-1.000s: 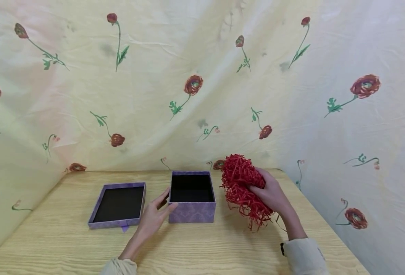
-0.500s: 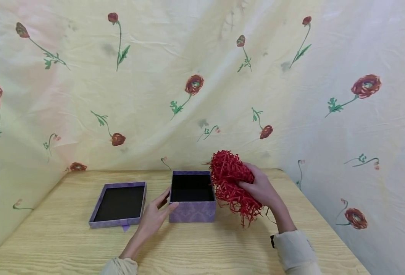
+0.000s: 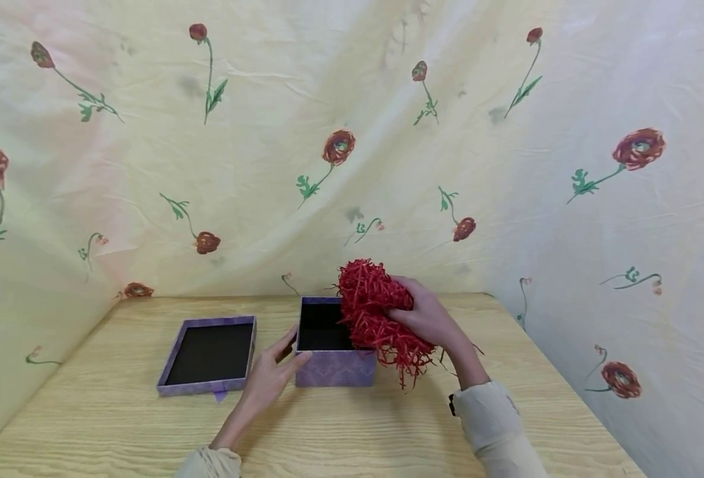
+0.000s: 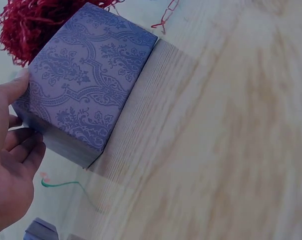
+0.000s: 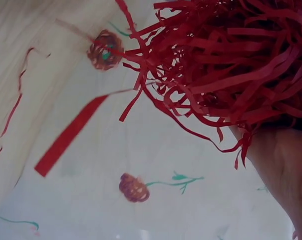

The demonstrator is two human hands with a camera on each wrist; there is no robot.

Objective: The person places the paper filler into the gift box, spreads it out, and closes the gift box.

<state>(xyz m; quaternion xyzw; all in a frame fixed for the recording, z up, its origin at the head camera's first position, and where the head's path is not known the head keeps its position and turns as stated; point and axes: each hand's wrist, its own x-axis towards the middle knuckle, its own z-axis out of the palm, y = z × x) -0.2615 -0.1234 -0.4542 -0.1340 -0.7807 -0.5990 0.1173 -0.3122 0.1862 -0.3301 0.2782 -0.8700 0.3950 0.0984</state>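
A purple patterned box (image 3: 335, 369) with a black interior stands on the table. My left hand (image 3: 268, 378) holds its near left corner, thumb at the front rim and fingers along the left side. In the left wrist view, those fingers are bent against the box's side wall (image 4: 66, 145). My right hand (image 3: 426, 317) grips a big bundle of red shredded paper (image 3: 368, 302), which hangs over the right part of the box opening. Loose strands dangle below it, in front of the box's right side. The paper hides most of the right fingers.
Left of the box lies its shallow purple lid (image 3: 211, 355), black inside facing up, with a purple ribbon tab (image 3: 219, 396) at the front edge. A flowered cloth (image 3: 256, 166) hangs behind and beside the wooden table (image 3: 328, 431).
My right hand has carried the red shredded paper leftward, from beside the box to over its right part. The left hand and the box have stayed in place.
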